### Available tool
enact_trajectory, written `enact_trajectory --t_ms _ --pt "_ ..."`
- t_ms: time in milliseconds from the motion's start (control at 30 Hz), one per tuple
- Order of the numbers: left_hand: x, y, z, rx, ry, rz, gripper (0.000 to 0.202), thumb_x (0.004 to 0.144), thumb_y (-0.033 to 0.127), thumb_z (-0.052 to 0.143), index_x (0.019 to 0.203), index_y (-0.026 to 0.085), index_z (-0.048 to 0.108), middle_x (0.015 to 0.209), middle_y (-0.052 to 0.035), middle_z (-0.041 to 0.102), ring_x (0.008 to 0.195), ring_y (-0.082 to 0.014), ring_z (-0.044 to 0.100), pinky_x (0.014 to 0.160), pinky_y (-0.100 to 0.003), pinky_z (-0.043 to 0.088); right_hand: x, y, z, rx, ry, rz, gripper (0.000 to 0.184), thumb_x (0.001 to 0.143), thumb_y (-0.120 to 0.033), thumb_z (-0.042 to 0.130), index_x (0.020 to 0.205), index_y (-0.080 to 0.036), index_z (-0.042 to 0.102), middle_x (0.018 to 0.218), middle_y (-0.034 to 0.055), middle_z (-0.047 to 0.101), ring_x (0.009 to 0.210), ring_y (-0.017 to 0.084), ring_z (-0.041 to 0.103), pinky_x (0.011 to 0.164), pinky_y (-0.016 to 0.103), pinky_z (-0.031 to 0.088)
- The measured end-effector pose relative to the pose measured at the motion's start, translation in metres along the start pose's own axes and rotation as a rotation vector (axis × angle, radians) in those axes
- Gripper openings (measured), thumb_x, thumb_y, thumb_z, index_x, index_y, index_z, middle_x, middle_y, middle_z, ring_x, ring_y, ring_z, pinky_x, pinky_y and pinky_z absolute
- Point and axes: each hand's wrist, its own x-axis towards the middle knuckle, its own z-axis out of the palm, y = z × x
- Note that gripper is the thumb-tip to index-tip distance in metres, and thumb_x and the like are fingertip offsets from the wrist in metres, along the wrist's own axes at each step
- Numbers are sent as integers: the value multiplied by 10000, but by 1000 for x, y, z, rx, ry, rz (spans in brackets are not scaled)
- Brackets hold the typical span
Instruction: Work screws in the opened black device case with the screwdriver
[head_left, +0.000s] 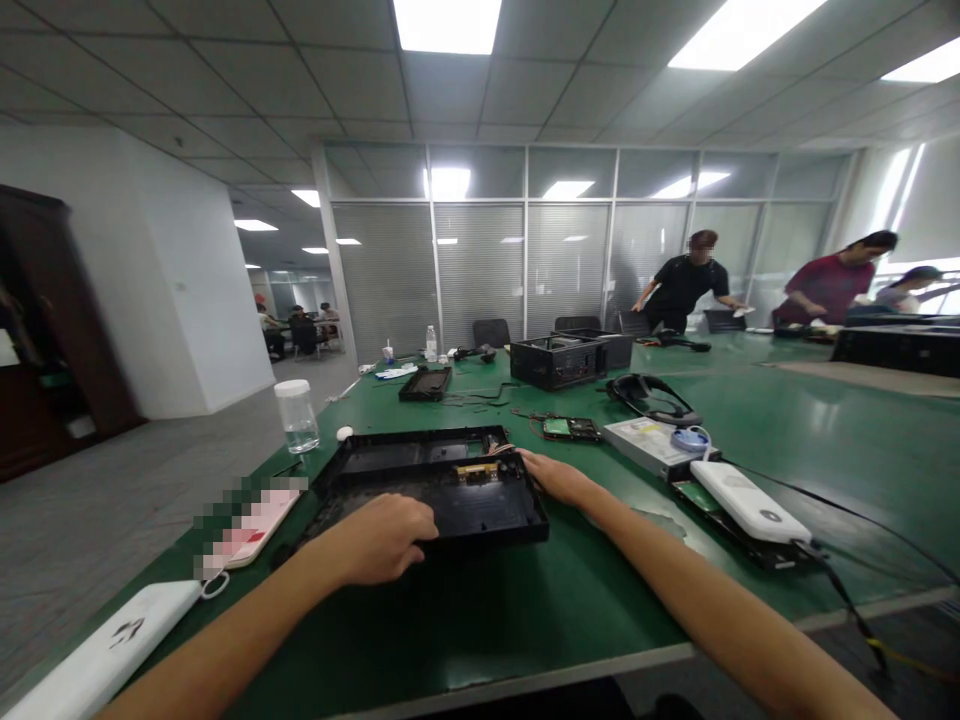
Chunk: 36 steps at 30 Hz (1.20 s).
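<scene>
A shallow black computer case panel point(465, 515) is tilted up off the green table, its near edge raised. My left hand point(390, 540) is closed at its near edge, fingers curled; the fingertips are partly hidden. At the panel's right end, my right hand point(555, 478) grips the side, with some fingers hidden behind the corner. A brass-coloured strip point(478, 469) shows inside the panel near my right hand. Directly behind lies another black frame-like part point(420, 437), partly covered by the panel. A few thin wires point(504, 450) show by the right corner.
On the left are a clear jar point(298, 420), a pink phone point(262, 525) and a white power bank point(112, 650). To the right sit a metal drive box point(649, 445), another white power bank point(750, 500) and a circuit board point(570, 428). Black computer cases point(559, 362) and co-workers point(686, 280) are farther back.
</scene>
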Motion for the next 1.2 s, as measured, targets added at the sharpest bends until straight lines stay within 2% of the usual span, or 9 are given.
enact_trajectory --t_ms 67,167,333,400,533,633,733,900,1200 --pt "1 3 14 -19 -44 -8 90 735 205 571 812 195 615 843 -23 608 829 -168 554 736 -261 416 -14 21 -5 -63 6 102 372 805 -215 427 1170 -177 490 1340 93 348 1129 203 431 939 329 344" --pt "9 2 27 -19 -169 -65 92 690 196 604 773 183 642 804 -45 628 821 -194 568 711 -270 430 -30 46 -20 -67 9 216 260 789 -211 453 1003 -160 591 1181 119 517 1050 209 491 899 318 363" --pt "46 -14 21 -166 -350 -89 306 671 383 624 911 194 642 807 -42 639 719 -180 581 574 -228 432 -29 40 -34 168 228 312 290 845 -348 370 856 -149 580 769 66 635 709 163 586 690 267 430" --pt "74 -21 23 -216 -269 5 262 773 366 519 949 204 626 834 -30 634 725 -150 575 618 -216 434 -22 26 -33 273 288 338 343 858 -398 330 806 -150 561 681 43 621 596 141 573 611 245 426" --pt "129 -28 52 -13 98 116 244 753 202 552 993 205 594 962 -53 580 892 -180 520 789 -279 413 -13 5 -29 351 268 312 356 844 -437 352 705 -162 530 580 5 579 506 120 544 565 232 405" --pt "152 -29 79 161 146 183 165 778 151 512 888 213 617 924 -56 552 889 -198 494 806 -354 406 -14 3 -28 365 254 296 362 842 -437 357 678 -163 527 567 -1 570 489 113 534 559 230 398" --pt "158 -30 94 229 160 186 179 805 120 456 808 193 620 847 -55 542 844 -200 481 777 -372 407 -17 7 -28 376 253 322 379 844 -440 349 670 -159 533 570 4 574 482 110 532 552 227 396" --pt "151 -32 91 194 185 225 173 821 160 451 787 182 619 832 -50 558 843 -189 478 768 -322 400 -18 9 -24 372 262 335 380 844 -439 351 666 -157 534 555 1 573 468 107 522 539 223 387" --pt "139 -22 91 -258 198 198 165 775 137 501 899 146 610 801 -20 626 726 -111 561 707 -187 414 -15 3 -26 386 283 330 368 847 -445 338 700 -163 523 581 -6 578 469 99 511 541 217 384"
